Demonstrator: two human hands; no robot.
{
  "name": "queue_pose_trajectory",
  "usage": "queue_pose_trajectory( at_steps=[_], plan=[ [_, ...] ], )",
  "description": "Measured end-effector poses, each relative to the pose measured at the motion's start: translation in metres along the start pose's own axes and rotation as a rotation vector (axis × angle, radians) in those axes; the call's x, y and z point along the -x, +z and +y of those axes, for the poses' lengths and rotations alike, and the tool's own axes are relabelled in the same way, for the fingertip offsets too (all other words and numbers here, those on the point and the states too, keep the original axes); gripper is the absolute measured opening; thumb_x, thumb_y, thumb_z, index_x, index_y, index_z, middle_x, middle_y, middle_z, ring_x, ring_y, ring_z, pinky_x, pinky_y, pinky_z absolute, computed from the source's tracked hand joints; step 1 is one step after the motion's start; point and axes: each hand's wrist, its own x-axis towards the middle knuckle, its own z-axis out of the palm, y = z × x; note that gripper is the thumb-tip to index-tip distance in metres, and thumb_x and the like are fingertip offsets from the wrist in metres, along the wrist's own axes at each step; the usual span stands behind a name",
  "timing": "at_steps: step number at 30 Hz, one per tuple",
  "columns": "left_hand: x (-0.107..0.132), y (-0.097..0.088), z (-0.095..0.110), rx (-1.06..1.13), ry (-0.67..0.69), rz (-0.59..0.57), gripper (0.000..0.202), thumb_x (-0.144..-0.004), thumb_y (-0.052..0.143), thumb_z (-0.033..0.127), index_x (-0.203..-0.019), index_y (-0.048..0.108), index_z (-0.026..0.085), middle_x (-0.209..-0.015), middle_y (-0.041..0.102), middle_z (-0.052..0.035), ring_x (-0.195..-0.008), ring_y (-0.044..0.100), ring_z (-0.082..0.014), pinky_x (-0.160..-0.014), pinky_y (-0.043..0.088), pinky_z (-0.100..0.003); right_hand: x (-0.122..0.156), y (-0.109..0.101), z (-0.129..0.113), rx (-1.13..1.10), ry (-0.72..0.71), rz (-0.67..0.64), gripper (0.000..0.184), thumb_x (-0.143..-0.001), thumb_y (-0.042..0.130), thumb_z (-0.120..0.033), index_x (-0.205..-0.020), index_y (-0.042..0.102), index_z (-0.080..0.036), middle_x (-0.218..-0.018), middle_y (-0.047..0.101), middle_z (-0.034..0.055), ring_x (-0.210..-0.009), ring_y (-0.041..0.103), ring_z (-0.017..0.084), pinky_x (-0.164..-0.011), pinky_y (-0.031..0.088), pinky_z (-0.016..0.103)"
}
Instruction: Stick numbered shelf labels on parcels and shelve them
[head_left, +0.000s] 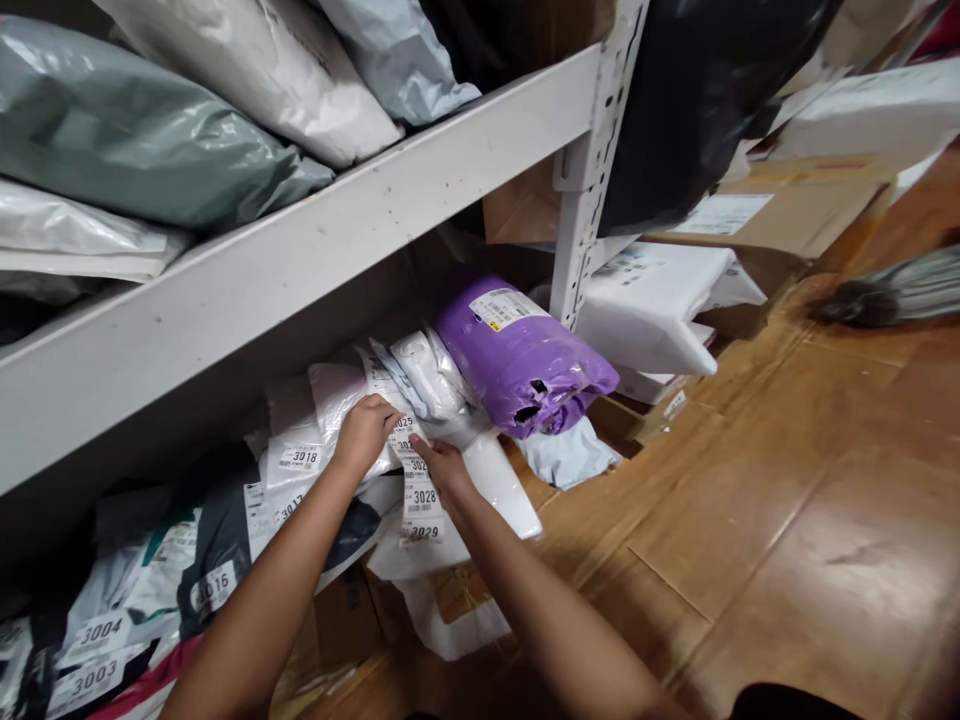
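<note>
A strip of numbered labels (pixel 424 497) hangs between my hands, with 3025, 3028 and 3029 readable on it. My left hand (pixel 365 432) pinches its upper end, over a white plastic parcel (pixel 330 400). Lower on the strip's right edge, the fingers of my right hand (pixel 442 465) close on it. Small white and grey packets (pixel 431 370) lie just beyond my hands. Behind them rests a purple parcel (pixel 517 350) with a white shipping label and torn holes at its near end. A white parcel (pixel 499 485) lies under my right hand.
A metal shelf beam (pixel 315 255) crosses above my hands, holding grey and white bags (pixel 150 140). An upright post (pixel 581 220) stands to the right. Labelled parcels (pixel 214 588) line the lower shelf at left. Cardboard boxes (pixel 810 210) and a white package (pixel 645 300) sit beyond the post.
</note>
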Motion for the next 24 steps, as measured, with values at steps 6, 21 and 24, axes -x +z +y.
queue_pose_trajectory(
  at_steps=[6,21,24],
  plan=[
    [-0.002,0.000,0.001,-0.037,0.001,-0.032,0.019,-0.089,0.058,0.026,-0.082,0.073,0.015,-0.085,0.065,-0.0074,-0.081,0.062,-0.0197,-0.075,0.048,-0.030,0.020,-0.009,0.014,-0.041,-0.005,0.063,0.048,-0.055,0.080,-0.054,-0.054,0.045,-0.021,-0.050,0.056,-0.0034,-0.046,0.047,0.010,-0.049,0.036,0.026],
    [-0.032,-0.018,0.006,-0.090,0.456,-0.344,0.029,-0.078,0.049,0.005,-0.089,0.067,0.024,-0.091,0.065,-0.0028,-0.093,0.061,-0.0193,-0.104,0.038,-0.037,0.029,-0.085,-0.002,0.091,0.071,-0.550,0.038,-0.057,0.086,-0.031,-0.085,0.064,-0.018,-0.071,0.066,-0.0035,-0.063,0.059,0.012,-0.064,0.045,0.024],
    [-0.042,-0.019,0.002,0.005,0.386,-0.445,0.022,-0.069,0.055,0.010,-0.080,0.070,0.022,-0.087,0.066,-0.0027,-0.083,0.062,-0.0192,-0.079,0.046,-0.028,0.023,-0.072,-0.013,0.181,-0.021,-0.621,0.042,-0.057,0.086,-0.029,-0.093,0.067,-0.020,-0.085,0.069,-0.0020,-0.073,0.060,0.013,-0.070,0.046,0.024]
  ],
)
